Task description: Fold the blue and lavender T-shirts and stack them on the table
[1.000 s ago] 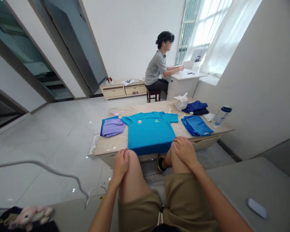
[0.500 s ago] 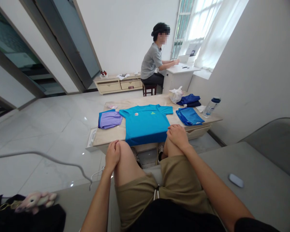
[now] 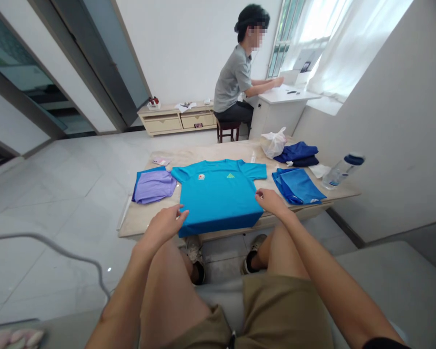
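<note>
A bright blue short-sleeved T-shirt lies spread flat on a low wooden table, its collar away from me and its hem hanging over the near edge. Two small emblems show on its chest. My left hand is at the shirt's lower left side, thumb and fingers apart, holding nothing. Beside the shirt's right edge is my right hand, fingers loosely bent and apart, with no cloth seen in them. Whether either hand touches the shirt I cannot tell.
Folded purple cloth lies left of the shirt, folded blue clothes to its right. A plastic bag, dark blue clothes and a water bottle stand behind. A person sits at a white desk.
Both hands have lifted off my knees and reached forward to the shirt's two sides. My view has moved closer to the table.
</note>
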`<state>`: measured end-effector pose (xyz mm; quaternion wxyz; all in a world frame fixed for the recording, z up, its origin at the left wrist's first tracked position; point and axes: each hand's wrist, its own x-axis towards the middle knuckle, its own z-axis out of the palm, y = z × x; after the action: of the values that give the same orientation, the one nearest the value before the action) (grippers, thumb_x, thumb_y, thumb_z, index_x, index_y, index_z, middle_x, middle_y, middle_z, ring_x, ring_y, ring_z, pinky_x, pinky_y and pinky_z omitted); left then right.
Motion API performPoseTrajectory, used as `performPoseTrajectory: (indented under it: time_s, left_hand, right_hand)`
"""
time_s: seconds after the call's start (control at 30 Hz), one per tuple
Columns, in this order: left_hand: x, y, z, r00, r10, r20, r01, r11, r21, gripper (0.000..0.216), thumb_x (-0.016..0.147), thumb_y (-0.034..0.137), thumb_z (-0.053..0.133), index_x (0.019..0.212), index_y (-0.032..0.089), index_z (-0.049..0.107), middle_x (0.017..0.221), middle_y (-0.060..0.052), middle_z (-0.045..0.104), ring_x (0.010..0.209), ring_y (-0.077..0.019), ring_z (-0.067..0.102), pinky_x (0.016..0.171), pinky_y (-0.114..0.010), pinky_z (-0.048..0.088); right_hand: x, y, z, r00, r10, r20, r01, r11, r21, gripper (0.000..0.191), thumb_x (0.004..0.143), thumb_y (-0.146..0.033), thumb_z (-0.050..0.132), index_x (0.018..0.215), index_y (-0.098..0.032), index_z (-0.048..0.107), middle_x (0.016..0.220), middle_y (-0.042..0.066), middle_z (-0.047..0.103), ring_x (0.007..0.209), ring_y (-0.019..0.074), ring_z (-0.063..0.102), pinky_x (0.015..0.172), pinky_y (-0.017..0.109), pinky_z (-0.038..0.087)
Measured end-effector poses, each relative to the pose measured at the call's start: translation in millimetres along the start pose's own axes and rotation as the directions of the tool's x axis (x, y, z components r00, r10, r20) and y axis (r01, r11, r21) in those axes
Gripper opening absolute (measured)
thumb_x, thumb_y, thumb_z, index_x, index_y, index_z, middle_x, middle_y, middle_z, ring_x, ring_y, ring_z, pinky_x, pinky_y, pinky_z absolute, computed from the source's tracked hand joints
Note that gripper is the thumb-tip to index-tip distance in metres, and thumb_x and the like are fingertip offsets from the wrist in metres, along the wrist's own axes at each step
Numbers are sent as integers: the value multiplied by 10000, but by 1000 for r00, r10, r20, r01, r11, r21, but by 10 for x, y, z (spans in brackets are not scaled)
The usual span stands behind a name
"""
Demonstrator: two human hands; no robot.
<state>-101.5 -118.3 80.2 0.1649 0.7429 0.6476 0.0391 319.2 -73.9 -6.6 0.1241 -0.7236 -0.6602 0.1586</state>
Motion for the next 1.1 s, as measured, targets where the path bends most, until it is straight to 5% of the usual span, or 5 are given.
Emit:
performPoseTrajectory:
  time_s: [0.2,0.37,0.73,0.9,1.1]
  left_hand:
    - [1078,744,167,961,186,204,-203,977,66,547,1032,605,563,1394,231,732,1275,-164,821,1151,-383,773,861,-386,561]
    - [1611,684,558,963,227,147,-250,954,163,410,1089,486,518,1245,200,766,1162,-212,804,1132,-393,754,917,-443,551]
    - [1643,435,703,983,179,31,-180,983,41,459,1110,470,449,1474,276,650,1163,-217,781,1119,-374,746,902,-462,552]
    - [1405,535,575,975,168,148,-180,981,69,391,1118,396,471,1392,229,696,1192,-225,783,1140,-400,751,918,-489,553]
    - [1250,422,499,958,147,246,-179,977,114,367,1123,387,494,1352,203,713,1221,-227,792,1180,-399,761,945,-475,553]
  right_hand:
    - [1091,264,370,971,-34,-236,12,995,-96,532,1014,-274,551,1507,-101,648,1489,248,647,1346,375,599,1142,466,479]
    - [1528,879,681,927,188,-325,-242,961,-134,662,1049,-440,553,1640,-144,543,1746,291,332,1582,491,358,1238,637,360]
    - [1765,1082,968,932,334,-138,-350,929,-117,682,1035,-559,486,1577,-170,624,1688,246,502,1634,425,392,1306,620,340]
    - [1895,708,914,929,315,-193,-259,928,269,574,1001,-537,531,1345,-133,751,1566,233,631,1563,373,506,1307,533,393]
    - [1948,545,786,849,453,-273,-105,651,752,526,910,-516,635,1292,-174,751,1174,145,786,1192,331,727,1039,503,624]
